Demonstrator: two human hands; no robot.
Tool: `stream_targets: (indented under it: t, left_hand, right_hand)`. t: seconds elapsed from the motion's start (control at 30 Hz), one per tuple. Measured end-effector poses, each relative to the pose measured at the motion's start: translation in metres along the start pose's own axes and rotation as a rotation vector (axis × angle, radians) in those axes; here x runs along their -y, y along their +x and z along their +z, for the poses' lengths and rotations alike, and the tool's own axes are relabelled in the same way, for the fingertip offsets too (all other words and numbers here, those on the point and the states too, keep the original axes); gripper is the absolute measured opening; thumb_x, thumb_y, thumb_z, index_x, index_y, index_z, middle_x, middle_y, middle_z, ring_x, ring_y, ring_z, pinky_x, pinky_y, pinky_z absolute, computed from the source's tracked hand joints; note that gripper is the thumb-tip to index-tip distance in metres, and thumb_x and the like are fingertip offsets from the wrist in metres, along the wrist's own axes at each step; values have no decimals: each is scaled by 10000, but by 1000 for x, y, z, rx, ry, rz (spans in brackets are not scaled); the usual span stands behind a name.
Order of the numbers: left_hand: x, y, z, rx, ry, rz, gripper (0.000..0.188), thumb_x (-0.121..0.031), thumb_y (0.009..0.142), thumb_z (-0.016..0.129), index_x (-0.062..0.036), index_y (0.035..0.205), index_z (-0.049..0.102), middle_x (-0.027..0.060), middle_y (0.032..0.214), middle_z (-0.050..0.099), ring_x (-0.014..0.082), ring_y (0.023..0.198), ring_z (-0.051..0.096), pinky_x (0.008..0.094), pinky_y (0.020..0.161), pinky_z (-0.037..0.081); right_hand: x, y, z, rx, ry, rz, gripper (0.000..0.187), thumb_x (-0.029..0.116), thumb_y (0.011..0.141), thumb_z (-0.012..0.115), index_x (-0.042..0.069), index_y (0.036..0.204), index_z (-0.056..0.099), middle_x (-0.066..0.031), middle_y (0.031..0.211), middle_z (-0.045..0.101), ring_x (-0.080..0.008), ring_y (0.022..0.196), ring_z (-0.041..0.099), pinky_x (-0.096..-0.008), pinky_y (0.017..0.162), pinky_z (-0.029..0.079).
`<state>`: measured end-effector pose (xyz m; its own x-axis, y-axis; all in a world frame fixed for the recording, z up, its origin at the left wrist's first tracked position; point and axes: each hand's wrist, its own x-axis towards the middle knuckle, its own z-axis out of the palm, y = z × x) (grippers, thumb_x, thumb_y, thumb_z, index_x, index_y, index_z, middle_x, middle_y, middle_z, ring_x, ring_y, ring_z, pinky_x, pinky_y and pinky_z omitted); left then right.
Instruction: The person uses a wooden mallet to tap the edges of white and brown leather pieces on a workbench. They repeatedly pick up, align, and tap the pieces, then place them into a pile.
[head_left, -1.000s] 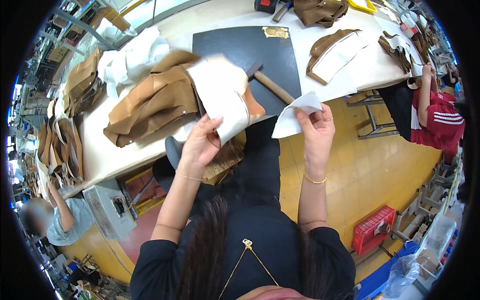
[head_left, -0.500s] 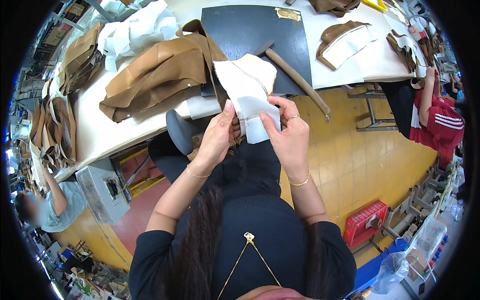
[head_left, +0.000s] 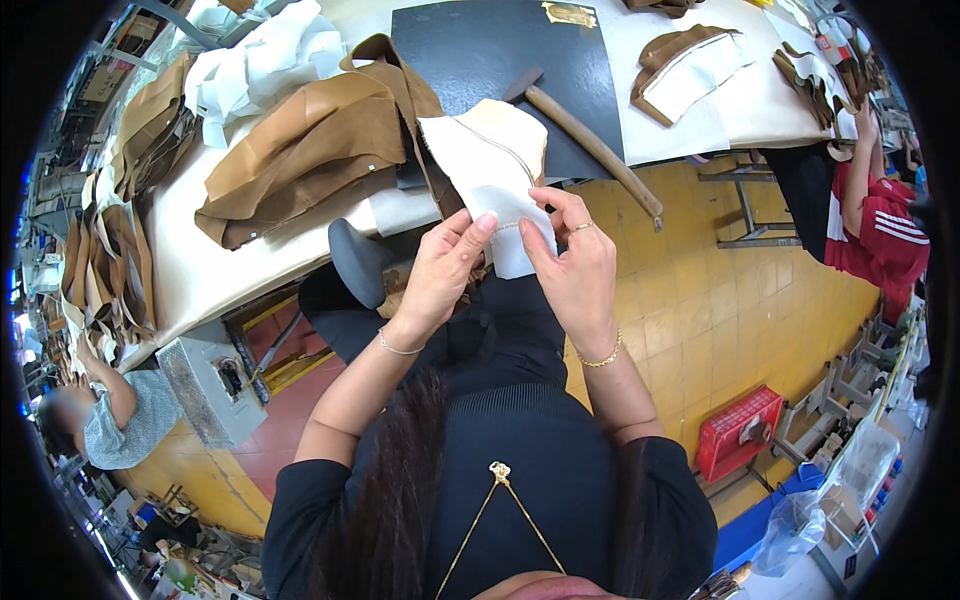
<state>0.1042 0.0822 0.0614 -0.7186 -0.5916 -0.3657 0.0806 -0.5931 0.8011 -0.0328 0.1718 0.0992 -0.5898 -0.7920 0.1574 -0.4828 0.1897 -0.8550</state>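
Both hands meet over my lap on a white lining piece (head_left: 493, 170) that is stitched to a brown leather piece (head_left: 415, 110). My left hand (head_left: 442, 268) pinches its lower edge from the left. My right hand (head_left: 575, 260) pinches the same edge from the right, with a white strip hanging between the fingers. The upper part of the piece rests on the edge of the white worktable (head_left: 210, 270). A wooden-handled hammer (head_left: 585, 140) lies just right of it, on the black mat (head_left: 490, 50).
A heap of brown leather pieces (head_left: 300, 150) and white linings (head_left: 250, 70) lies to the left on the table. More brown and white pieces (head_left: 690, 70) lie at the right. Another person in red (head_left: 880, 220) sits at the right, another person (head_left: 110, 420) lower left. A red crate (head_left: 740, 430) stands on the floor.
My hands were apart, the right holding a separate white strip. They have come together on the white lining's edge, and the piece has been drawn toward my lap.
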Motion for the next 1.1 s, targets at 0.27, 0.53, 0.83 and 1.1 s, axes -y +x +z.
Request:
stream_targets:
  t: [0.27, 0.53, 0.83, 1.1]
  left_hand:
    - [3, 1, 6, -12, 44, 54, 325, -139, 995, 637, 46, 1259, 592, 55, 1091, 693, 54, 946, 618, 209, 822, 496]
    - [10, 3, 8, -56, 57, 100, 272, -120, 998, 624, 48, 1211, 609, 23, 997, 696, 9, 819, 582, 171, 697, 459]
    - [19, 0, 9, -178, 152, 151, 225, -100, 977, 647, 48, 1146, 652, -3, 952, 692, -10, 746, 529, 162, 635, 411]
    - [22, -1, 0, -86, 89, 190, 303, -86, 983, 640, 46, 1253, 604, 49, 1112, 690, 66, 969, 615, 213, 832, 482]
  right_hand:
    - [-3, -1, 1, 3, 30, 0, 296, 2, 852, 716, 40, 1138, 647, -157, 971, 708, -235, 896, 737, -336, 717, 584]
    - [-8, -4, 3, -8, 22, -15, 325, 8, 849, 724, 44, 1161, 638, -159, 980, 708, -242, 895, 734, -340, 716, 589]
    - [-20, -7, 13, -13, -80, -103, 405, 38, 827, 739, 47, 1207, 598, -157, 984, 677, -289, 921, 674, -420, 843, 537]
    - [-26, -5, 6, 58, -126, -29, 560, 205, 807, 797, 69, 1288, 544, -74, 907, 532, -236, 856, 538, -360, 839, 444]
